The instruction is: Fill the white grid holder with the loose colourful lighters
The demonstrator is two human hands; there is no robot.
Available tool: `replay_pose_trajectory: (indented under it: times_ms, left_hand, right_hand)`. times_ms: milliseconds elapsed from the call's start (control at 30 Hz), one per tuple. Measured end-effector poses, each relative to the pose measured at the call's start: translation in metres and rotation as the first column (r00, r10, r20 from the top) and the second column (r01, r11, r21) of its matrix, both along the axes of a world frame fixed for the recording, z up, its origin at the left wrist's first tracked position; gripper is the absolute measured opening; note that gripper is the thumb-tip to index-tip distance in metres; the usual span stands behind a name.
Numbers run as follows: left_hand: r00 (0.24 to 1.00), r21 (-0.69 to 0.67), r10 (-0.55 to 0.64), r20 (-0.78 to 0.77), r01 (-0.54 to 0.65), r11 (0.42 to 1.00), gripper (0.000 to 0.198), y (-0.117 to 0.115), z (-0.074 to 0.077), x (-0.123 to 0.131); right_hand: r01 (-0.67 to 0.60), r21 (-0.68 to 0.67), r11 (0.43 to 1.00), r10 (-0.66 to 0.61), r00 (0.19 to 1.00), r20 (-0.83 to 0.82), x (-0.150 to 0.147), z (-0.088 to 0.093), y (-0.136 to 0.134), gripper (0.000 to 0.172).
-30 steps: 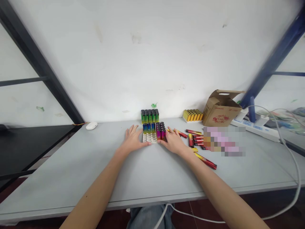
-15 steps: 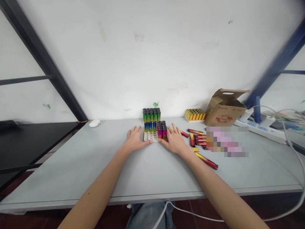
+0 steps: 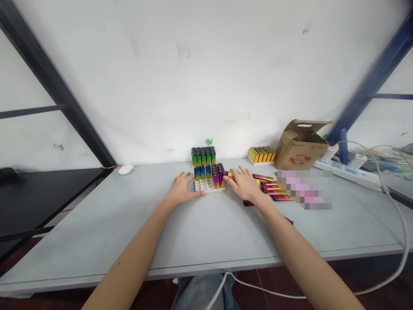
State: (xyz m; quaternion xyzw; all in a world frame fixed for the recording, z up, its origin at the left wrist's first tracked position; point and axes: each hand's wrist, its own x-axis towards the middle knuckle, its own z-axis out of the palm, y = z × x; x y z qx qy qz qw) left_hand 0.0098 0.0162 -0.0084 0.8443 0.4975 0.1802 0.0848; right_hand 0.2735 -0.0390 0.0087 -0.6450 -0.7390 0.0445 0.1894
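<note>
A white tray with round holes lies mid-table. In it stand blue-and-yellow lighters on the left and purple-and-yellow lighters on the right, the front right one leaning slightly. My left hand rests open at the tray's left side, fingers spread, thumb by its front left edge. On the right, my right hand is open, its fingers stretched forward and its thumb against the leaning purple lighter. Red-and-yellow lighters lie loose just right of it, some partly hidden by the hand and forearm.
Green lighters stand in a block behind the tray. Farther right are yellow lighters in a tray, an open cardboard box and a power strip. A blurred patch covers part of the table. A white case sits left.
My right hand has shifted right and its thumb has moved up to the front purple lighter, which now leans. Some loose red-and-yellow lighters lie differently. My left hand has barely moved.
</note>
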Motion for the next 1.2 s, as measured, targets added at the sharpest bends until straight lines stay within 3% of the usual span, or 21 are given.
replay_pose_trajectory:
  times_ms: [300,433,600,800,933,1033,1200]
  left_hand:
    - [0.999,-0.05,0.009,-0.039,-0.011,0.999,0.092,0.0,0.002,-0.001]
    - [0.999,-0.048,0.002,-0.05,-0.004,0.999,0.09,0.004,0.002,-0.005]
    - [0.999,-0.048,0.008,-0.034,-0.01,0.999,0.086,0.006,0.0,-0.007]
    - [1.0,-0.019,-0.01,0.004,0.01,1.0,0.076,0.002,0.0,-0.003]
    - [1.0,-0.001,-0.01,0.005,0.01,1.0,0.073,0.0,0.001,-0.001]
    - [1.0,0.025,-0.019,0.004,0.019,1.0,0.07,0.001,0.0,-0.001]
    - [1.0,0.026,-0.015,-0.006,0.015,1.0,0.07,0.002,-0.001,-0.002]
  right_hand:
    - [-0.155,0.152,0.976,0.164,0.985,-0.047,0.009,-0.001,0.004,0.05]
    - [-0.055,0.29,0.955,0.096,0.987,-0.129,0.022,-0.001,0.011,0.043]
    - [0.067,0.193,0.979,-0.081,0.995,0.066,0.025,-0.016,0.014,0.029]
    - [0.013,0.123,0.992,-0.025,0.995,0.092,0.018,-0.019,0.012,0.023]
    - [0.003,0.144,0.99,-0.001,1.0,-0.015,0.014,-0.012,0.012,0.022]
    - [0.07,0.193,0.979,-0.031,0.98,-0.198,0.01,-0.008,0.011,0.021]
    - [0.125,0.204,0.971,0.004,0.844,-0.536,0.0,-0.001,0.008,0.025]
